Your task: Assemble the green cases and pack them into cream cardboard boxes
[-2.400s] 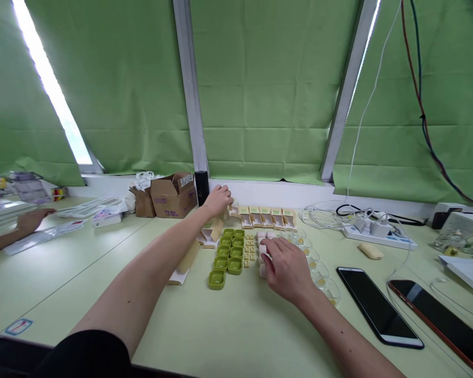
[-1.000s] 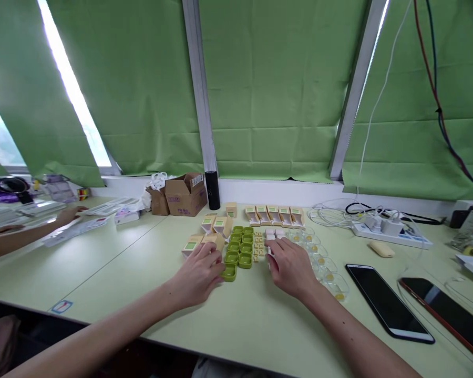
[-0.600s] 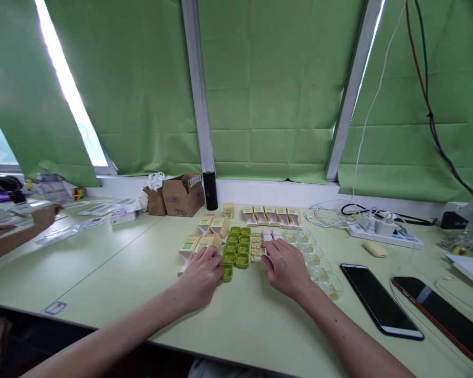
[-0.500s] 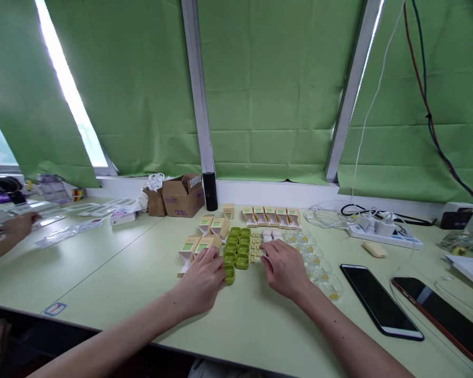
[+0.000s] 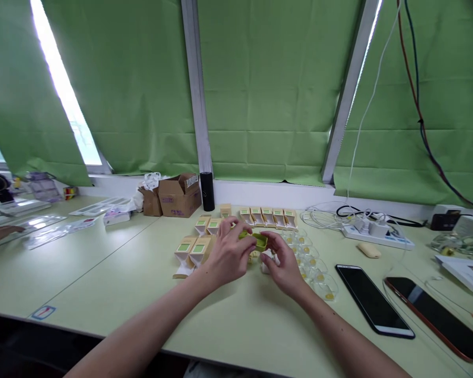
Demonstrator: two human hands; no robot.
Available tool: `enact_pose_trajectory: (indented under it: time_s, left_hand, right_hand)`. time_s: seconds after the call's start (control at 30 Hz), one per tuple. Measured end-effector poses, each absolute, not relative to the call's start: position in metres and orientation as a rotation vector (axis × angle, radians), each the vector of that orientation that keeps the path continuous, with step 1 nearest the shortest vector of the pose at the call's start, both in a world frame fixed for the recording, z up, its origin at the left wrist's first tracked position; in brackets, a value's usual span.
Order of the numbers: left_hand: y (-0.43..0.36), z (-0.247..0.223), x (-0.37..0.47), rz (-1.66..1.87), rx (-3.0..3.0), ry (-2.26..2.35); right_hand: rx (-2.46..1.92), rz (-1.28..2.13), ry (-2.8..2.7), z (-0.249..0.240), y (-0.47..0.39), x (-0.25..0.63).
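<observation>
My left hand [image 5: 232, 252] is closed on a small green square case [image 5: 260, 241], lifted in front of the rows on the table. My right hand [image 5: 283, 265] is closed around a small white block [image 5: 265, 261], with its fingertips beside the green case. Whether those fingers also touch the case I cannot tell. Behind my hands, most of the green cases and little yellow pieces [image 5: 254, 256] are hidden. Clear domed pieces with yellow centres [image 5: 312, 262] lie just right of my right hand. Open cream cartons [image 5: 200, 249] stand left of my left hand.
A row of open cartons [image 5: 267, 216] stands at the back. Right are two phones [image 5: 374, 299], a power strip [image 5: 378, 239] and cables. A cardboard box [image 5: 179, 195] and black cylinder [image 5: 207, 191] stand by the wall. Another person's hand [image 5: 2, 234] shows far left.
My left hand has moved up and right, and now holds a green case. My right hand has taken a white block, and both hands have come together.
</observation>
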State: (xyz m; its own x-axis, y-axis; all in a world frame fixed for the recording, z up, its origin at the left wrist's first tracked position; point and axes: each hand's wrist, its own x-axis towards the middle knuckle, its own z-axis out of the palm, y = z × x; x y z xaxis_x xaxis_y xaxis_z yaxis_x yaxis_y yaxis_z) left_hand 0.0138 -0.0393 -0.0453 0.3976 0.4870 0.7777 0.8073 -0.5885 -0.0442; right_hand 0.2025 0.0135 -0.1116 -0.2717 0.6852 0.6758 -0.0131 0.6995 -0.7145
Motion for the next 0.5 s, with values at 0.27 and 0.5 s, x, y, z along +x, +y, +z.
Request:
enact_pose_trajectory:
  time_s: [0.27,0.5]
  left_hand:
    - [-0.02,-0.067,0.016,-1.284,-2.24,-0.987]
    - [-0.015,-0.088,0.009,-1.51,-2.342,-1.032]
  right_hand:
    - [-0.47,0.999,-1.51,-0.118,0.022,0.199]
    - [-0.505,1.129,-1.422,-0.12,0.022,0.196]
